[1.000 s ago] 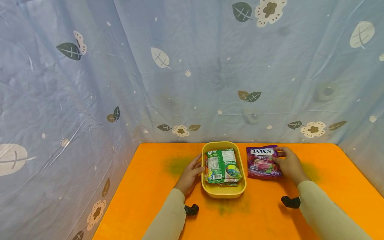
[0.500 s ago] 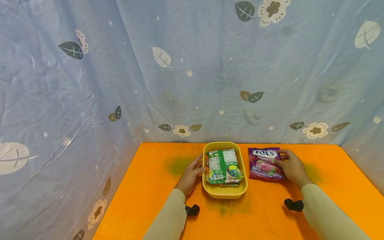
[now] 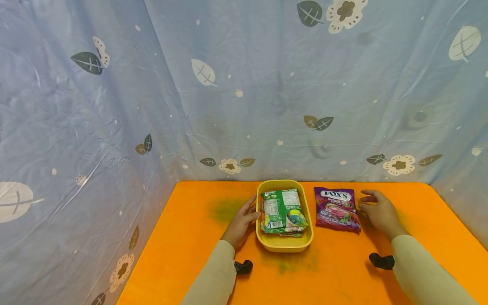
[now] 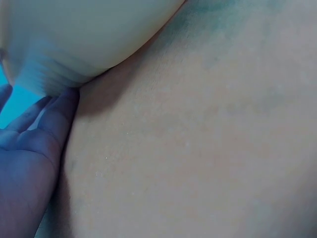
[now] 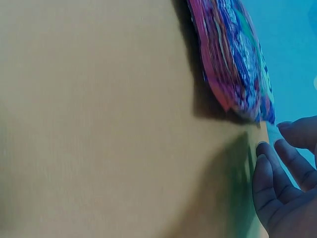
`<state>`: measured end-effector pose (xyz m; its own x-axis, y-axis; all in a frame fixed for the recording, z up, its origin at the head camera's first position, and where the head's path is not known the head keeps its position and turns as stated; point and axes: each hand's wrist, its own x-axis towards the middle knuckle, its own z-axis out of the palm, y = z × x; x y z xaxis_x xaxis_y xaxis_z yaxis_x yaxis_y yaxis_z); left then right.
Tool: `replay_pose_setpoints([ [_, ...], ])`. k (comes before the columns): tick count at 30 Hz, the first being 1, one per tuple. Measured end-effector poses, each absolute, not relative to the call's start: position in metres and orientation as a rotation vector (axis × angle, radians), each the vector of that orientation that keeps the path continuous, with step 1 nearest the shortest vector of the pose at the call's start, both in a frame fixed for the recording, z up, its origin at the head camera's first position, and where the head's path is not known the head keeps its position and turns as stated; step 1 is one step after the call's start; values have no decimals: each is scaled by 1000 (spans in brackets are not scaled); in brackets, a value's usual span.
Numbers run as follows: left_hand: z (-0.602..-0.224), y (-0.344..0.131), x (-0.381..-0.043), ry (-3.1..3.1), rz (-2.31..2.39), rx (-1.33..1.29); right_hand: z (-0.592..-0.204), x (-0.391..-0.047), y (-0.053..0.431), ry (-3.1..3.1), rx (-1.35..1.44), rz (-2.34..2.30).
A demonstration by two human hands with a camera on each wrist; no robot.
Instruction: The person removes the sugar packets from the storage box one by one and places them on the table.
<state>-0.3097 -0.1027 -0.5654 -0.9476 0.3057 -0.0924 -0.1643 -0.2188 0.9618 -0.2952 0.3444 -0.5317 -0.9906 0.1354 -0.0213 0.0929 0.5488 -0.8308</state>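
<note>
A yellow plastic tray (image 3: 285, 248) holds green Fox's candy bags (image 3: 284, 212), the top one lying with its barcode side up. My left hand (image 3: 241, 223) touches the tray's left wall, fingers extended along it. In the left wrist view, the fingertips of the left hand (image 4: 34, 148) meet the pale underside of the tray (image 4: 94, 34). To the right of the tray lies a purple Fox's Berries candy bag (image 3: 337, 209). My right hand (image 3: 382, 213) is just off that bag's right edge, fingers loosely bent and holding nothing. A gap separates the right hand (image 5: 287, 183) from the bag (image 5: 233, 64) in the right wrist view.
An orange tabletop (image 3: 183, 271) with dark smudges lies under everything. A blue curtain (image 3: 263, 106) with leaf and flower prints stands behind and at both sides. Black wrist-camera mounts (image 3: 382, 261) jut inward from both sleeves.
My right hand has let go of the purple candy bag and drawn away to the right. The bag now lies flat by itself. The left hand and the tray have stayed put.
</note>
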Motion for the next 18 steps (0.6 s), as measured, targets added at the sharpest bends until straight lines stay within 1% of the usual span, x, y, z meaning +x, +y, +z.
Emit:
replay_pose_setpoints([
  [18,-565,-104,-309,1721,2251,169,-535,-287,364,-2677,-246,1495],
])
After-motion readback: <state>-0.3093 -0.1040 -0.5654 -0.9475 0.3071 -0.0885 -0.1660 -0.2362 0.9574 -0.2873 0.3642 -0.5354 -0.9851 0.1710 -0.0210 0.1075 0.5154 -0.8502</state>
